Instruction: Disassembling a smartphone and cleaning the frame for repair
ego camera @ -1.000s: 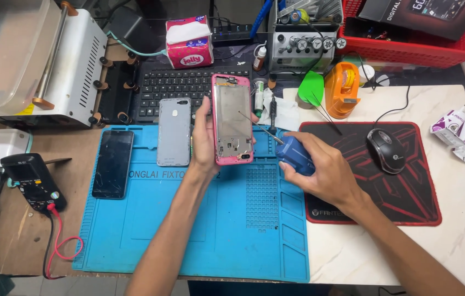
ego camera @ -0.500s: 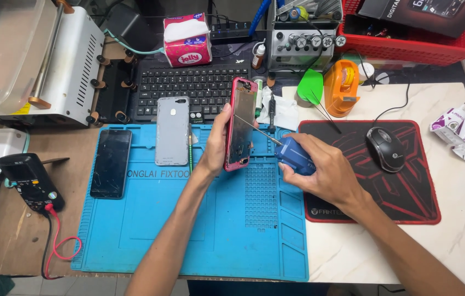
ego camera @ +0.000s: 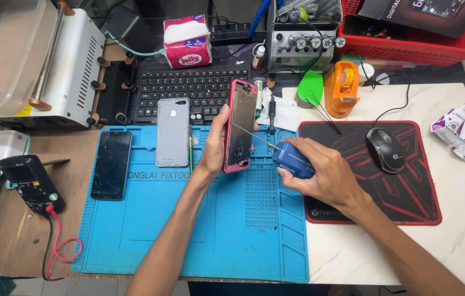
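Note:
My left hand grips an opened phone in a pink case, held up on edge over the blue work mat with its bare insides turned to the right. My right hand is wrapped around the blue handle of a screwdriver. The thin metal shaft runs up and left, and its tip touches the inside of the phone. A grey phone back cover lies on the mat just left of my left hand, and a black phone with a cracked screen lies further left.
A black keyboard and tissue pack sit behind the mat. A mouse rests on a red-black pad at right, by an orange tape dispenser. A multimeter with red lead lies left, a white machine at back left.
My left hand has turned the pink-cased phone from facing the camera to standing nearly edge-on. The screwdriver tip has stayed against its inside; my right hand has barely moved.

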